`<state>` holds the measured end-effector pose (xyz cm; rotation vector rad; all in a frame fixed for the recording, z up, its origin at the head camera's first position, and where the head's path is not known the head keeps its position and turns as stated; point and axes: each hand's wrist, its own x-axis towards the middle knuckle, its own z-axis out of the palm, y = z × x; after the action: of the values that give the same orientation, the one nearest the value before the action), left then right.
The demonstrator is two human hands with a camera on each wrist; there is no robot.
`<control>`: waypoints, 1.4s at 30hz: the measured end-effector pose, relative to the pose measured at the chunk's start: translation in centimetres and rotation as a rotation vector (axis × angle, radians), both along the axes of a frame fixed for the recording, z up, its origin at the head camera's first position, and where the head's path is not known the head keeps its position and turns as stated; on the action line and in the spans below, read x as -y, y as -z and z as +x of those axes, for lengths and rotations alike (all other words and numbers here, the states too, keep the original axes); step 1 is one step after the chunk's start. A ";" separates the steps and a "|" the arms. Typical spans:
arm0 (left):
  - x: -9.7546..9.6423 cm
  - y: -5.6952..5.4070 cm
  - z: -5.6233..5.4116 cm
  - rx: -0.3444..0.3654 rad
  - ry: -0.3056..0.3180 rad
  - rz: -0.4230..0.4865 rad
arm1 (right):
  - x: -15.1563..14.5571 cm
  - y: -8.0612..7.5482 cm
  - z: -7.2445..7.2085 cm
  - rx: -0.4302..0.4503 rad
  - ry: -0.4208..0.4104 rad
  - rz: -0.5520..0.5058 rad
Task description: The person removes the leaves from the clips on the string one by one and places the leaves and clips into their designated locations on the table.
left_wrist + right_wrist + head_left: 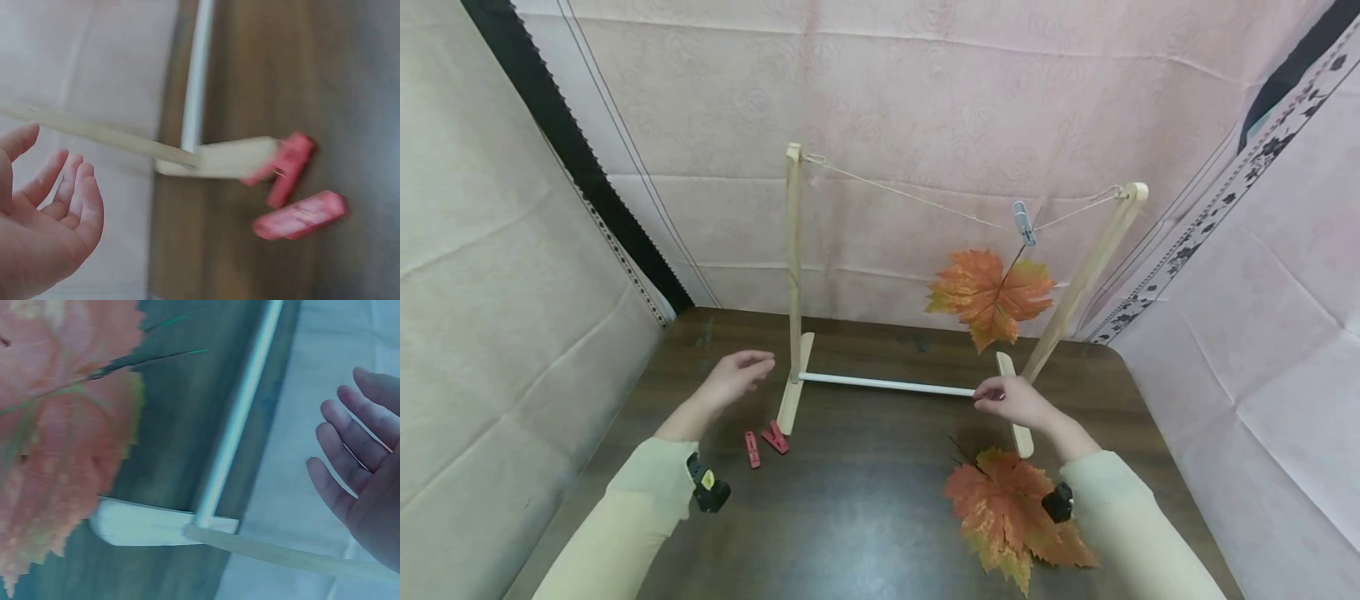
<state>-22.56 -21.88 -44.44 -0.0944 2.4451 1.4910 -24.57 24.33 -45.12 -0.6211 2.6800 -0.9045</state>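
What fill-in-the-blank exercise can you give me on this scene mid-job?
The loose clothespins on the table are colored ____.
The clothespin on the string holds a ____.
The left hand holds ____.
The loose leaves lie toward the person's ____ side.

Missing words: red; leaf; nothing; right.

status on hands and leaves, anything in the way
Left hand, right hand empty. One leaf hanging from blue clip, loose leaves and two red clips on table. Left post near left hand, possible snag.
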 end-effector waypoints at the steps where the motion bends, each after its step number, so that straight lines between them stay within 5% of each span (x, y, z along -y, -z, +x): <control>1: -0.3 -0.6 -0.3 -0.013 0.009 0.009 | 0.0 -0.4 0.0 -0.013 0.013 -0.006; 13: -4.4 -6.5 -2.6 -0.125 0.132 0.102 | 0.3 -4.0 -0.1 -0.058 0.091 -0.068; 26: -9.6 -10.4 -3.9 -0.205 0.211 0.091 | -1.1 -7.0 -0.9 -0.081 0.211 -0.193; 42: -14.4 -14.9 -4.5 -0.284 0.281 0.119 | -1.3 -10.3 -1.0 -0.166 0.268 -0.193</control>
<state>-27.03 -7.47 -29.54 0.4962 2.4403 1.6050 -25.57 25.67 -34.79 -0.3937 2.8954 -1.2435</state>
